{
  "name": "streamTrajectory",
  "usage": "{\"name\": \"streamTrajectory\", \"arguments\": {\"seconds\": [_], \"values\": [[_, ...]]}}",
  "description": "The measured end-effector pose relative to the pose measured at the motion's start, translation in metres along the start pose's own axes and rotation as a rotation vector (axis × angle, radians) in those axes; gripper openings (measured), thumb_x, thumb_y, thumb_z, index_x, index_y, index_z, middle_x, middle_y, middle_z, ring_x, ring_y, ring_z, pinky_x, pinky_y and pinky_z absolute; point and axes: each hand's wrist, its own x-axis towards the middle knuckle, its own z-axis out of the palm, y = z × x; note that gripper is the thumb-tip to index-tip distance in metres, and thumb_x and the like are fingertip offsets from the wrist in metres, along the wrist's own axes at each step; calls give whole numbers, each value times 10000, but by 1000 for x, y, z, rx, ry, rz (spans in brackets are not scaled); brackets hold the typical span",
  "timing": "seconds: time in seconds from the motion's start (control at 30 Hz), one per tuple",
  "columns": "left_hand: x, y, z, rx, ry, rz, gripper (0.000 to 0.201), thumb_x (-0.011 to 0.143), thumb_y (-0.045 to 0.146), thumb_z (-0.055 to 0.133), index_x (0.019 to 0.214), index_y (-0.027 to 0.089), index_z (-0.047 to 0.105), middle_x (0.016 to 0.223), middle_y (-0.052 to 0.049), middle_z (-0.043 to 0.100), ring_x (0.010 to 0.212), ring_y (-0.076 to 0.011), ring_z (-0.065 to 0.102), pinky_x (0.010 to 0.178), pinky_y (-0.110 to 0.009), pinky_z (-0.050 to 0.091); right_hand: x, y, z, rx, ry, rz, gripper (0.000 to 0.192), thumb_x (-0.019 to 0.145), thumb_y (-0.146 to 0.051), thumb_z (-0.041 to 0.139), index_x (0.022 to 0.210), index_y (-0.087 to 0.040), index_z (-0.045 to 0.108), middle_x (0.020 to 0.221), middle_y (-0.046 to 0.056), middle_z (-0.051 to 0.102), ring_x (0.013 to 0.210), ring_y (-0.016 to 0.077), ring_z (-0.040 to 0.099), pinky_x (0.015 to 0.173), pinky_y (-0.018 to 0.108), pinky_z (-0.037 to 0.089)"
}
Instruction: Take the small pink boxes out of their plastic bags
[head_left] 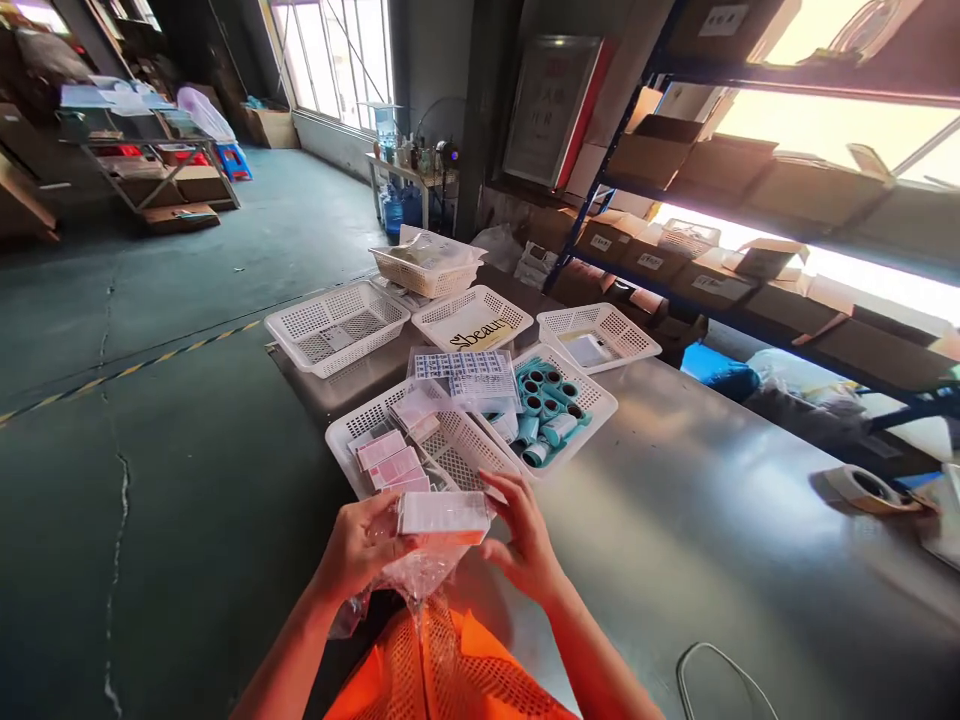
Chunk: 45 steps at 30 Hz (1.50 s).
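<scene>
A small white box (444, 512) with an orange lower side, loosely surrounded by clear plastic film, is held up over the table's near edge. My left hand (364, 545) is closed on its left end, thumb along the lower edge. Around the right end curves my right hand (525, 535), thumb and fingers apart, fingertips close to the corners; whether they touch is unclear. Crumpled clear film (420, 575) hangs beneath the box. Just beyond, a white basket (341, 440) contains several pink and white boxes (394, 465).
Beside it, another basket (606, 408) holds several teal rolls (559, 428), with printed label sheets (469, 370) overlapping its side. More baskets (274, 325) stand behind. Tape (870, 488) and a cable (694, 655) lie rightward on the metal table (675, 530). Carton shelves (787, 285) stand at right.
</scene>
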Motion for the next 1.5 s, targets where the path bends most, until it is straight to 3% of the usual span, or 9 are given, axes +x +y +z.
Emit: {"name": "streamTrajectory", "arguments": {"seconds": [0.2, 0.3, 0.63, 0.83, 1.13, 1.2, 1.3, 1.4, 1.5], "values": [[-26, 5, -15, 361, 163, 354, 377, 754, 410, 774, 1076, 224, 708, 905, -13, 773, 744, -170, 716, 677, -223, 543, 2, -16, -12, 52, -74, 1, 387, 983, -357, 538, 1366, -307, 551, 1197, 99, 518, 1061, 184, 608, 835, 307, 601], [-32, 15, -18, 546, 189, 471, 410, 771, 446, 761, 1106, 223, 684, 834, -14, 756, 662, -152, 691, 609, -222, 520, 8, -24, -9, -60, -50, -101, 215, 965, -234, 570, 1148, -259, 680, 1105, 89, 590, 1046, 193, 610, 863, 336, 572], [-55, 31, -11, 762, 272, 553, 406, 848, 473, 684, 1142, 199, 626, 769, -10, 717, 608, -130, 649, 602, -231, 492, 11, -34, -1, -104, -180, -150, 153, 1001, -164, 400, 966, -204, 544, 1019, 97, 561, 1032, 203, 537, 889, 360, 505], [-65, 25, -20, 806, 208, 587, 397, 861, 484, 666, 1148, 212, 639, 808, -10, 737, 644, -124, 682, 634, -199, 518, 8, -31, 3, -105, -214, -191, 255, 949, -288, 598, 1189, -207, 623, 1062, 100, 646, 958, 185, 628, 831, 303, 538], [-50, 4, -27, 730, 86, 703, 447, 789, 472, 737, 1172, 261, 646, 779, 16, 741, 604, -136, 694, 557, -189, 542, -12, -23, 12, -160, -32, -187, 230, 917, -211, 497, 962, -221, 722, 826, 71, 692, 710, 170, 631, 636, 272, 506], [-43, 6, -22, 734, 22, 717, 471, 782, 431, 755, 1198, 248, 633, 811, 3, 748, 638, -144, 707, 584, -196, 552, -14, -24, 7, -151, 18, -100, 204, 909, -236, 507, 929, -210, 708, 828, 76, 673, 722, 172, 604, 642, 276, 491], [-29, 20, -6, 746, -48, 776, 436, 816, 366, 727, 1214, 222, 621, 813, -18, 750, 646, -149, 706, 596, -218, 550, -12, -15, -6, 178, 188, 291, 248, 849, -434, 644, 774, -198, 649, 726, 34, 615, 632, 140, 549, 596, 259, 465], [-19, 43, 16, 834, 13, 956, 377, 817, 270, 723, 1181, 207, 648, 778, -22, 753, 666, -173, 716, 656, -268, 549, -8, 6, -19, 517, 265, 639, 473, 729, -640, 699, 695, -198, 535, 560, -44, 481, 437, 81, 414, 440, 228, 391], [-14, 55, 33, 1027, 3, 1165, 339, 773, 219, 768, 1107, 203, 708, 708, -5, 738, 673, -184, 725, 659, -278, 537, -12, 31, -24, 624, 239, 775, 536, 667, -671, 723, 661, -204, 460, 519, -77, 407, 384, 58, 365, 379, 206, 347]]}}
